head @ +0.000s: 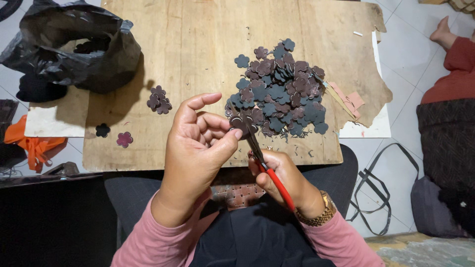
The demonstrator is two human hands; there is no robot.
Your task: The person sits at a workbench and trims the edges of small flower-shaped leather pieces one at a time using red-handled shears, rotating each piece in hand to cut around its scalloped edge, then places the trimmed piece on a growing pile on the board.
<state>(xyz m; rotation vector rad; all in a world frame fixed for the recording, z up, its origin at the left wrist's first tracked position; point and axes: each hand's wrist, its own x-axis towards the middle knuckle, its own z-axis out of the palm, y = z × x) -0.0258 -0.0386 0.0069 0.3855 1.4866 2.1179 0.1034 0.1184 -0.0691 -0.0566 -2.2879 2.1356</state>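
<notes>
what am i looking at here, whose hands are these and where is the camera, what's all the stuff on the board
There is no machine here: these are a person's two bare hands, seen from a camera worn on their head and looking down over their lap. The left hand pinches a small dark flower-shaped cutout between thumb and fingers. The right hand holds red-handled scissors, whose blades reach up to that cutout. In front lies a worn wooden board. On it sits a big pile of flower cutouts in dark brown and grey-blue, a smaller cluster to the left, and two single pieces near the board's left edge. A black plastic bag rests at the top left corner.
</notes>
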